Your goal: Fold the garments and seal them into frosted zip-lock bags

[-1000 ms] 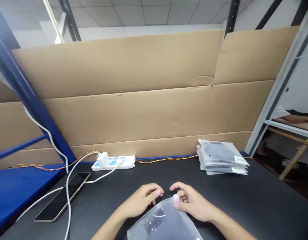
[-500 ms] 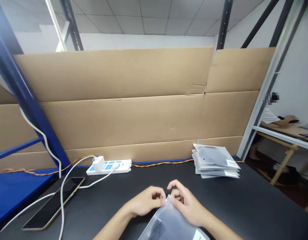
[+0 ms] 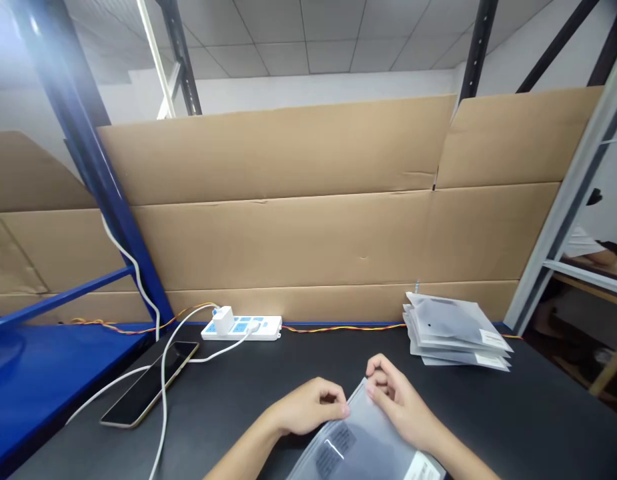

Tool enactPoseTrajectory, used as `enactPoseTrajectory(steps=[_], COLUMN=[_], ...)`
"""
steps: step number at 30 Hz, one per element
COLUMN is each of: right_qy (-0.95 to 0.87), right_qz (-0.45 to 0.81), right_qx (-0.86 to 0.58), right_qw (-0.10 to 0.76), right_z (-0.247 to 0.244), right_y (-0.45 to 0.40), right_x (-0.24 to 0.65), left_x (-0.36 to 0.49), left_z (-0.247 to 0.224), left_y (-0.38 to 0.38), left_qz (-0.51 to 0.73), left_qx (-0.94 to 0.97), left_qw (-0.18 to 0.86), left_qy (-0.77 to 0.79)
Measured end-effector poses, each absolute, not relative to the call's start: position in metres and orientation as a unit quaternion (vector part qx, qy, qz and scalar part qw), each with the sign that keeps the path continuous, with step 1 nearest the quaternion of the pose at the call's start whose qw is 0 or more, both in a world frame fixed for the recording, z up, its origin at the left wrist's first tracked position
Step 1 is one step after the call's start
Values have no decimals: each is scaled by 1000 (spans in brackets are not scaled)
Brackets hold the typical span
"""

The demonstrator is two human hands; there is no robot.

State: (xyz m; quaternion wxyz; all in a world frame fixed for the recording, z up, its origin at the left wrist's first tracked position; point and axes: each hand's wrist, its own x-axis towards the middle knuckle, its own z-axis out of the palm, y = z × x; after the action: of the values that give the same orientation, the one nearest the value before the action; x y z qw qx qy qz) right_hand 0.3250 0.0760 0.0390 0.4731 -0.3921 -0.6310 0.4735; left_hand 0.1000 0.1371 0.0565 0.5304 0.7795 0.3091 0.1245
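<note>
A frosted plastic zip bag (image 3: 371, 437) with a white label at its lower right and dark print inside lies tilted at the front of the table. My left hand (image 3: 315, 407) pinches the bag's upper left edge between thumb and fingers. At the top corner, my right hand (image 3: 401, 403) grips the bag with its thumb on the near face and its fingers curled behind. What the bag contains cannot be made out clearly. A stack of similar frosted bags (image 3: 453, 323) with white labels sits beyond my right hand.
A phone (image 3: 151, 387) lies at left, crossed by a white cable (image 3: 164, 393). Behind it is a white power strip (image 3: 265, 327) with a plugged-in charger (image 3: 223, 320). Cardboard panels (image 3: 298, 247) wall off the back; a blue post (image 3: 121, 207) rises at left. At far right, part of another person (image 3: 585, 247) shows.
My left hand has slid down the bag's edge, away from the top corner, while my right hand stays there. The view has turned left, so everything sits further right.
</note>
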Motion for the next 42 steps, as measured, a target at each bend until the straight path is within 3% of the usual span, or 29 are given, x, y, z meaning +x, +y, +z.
enactPoseTrajectory(steps=[9,18,22,26,31,37,42], right_qy=[-599,-587,-610,-743,-812,-810,-772], right_qz=[446,432,350,191,246,271,314], right_qx=[-430,-434,-477,-458,-442,-450,-464], right_qw=[507,529,527,449,290,262,302], right_z=[32,18,22,49,72,70,72], right_y=[87,87,83,73,68,72,70], right_x=[343,336,333,328,313,338,351], left_x=[76,69,82,95,100,90,95], left_z=[58,53,48,42,38,45,46], left_y=[148,150,142,136,135,137,133], left_qz=[131,107,145,161,155,87,57], left_qx=[771,676,667,637,609,672,736], left_qw=[543,684,680,701,729,677,592], left_qy=[306,253,268,277,272,288,324])
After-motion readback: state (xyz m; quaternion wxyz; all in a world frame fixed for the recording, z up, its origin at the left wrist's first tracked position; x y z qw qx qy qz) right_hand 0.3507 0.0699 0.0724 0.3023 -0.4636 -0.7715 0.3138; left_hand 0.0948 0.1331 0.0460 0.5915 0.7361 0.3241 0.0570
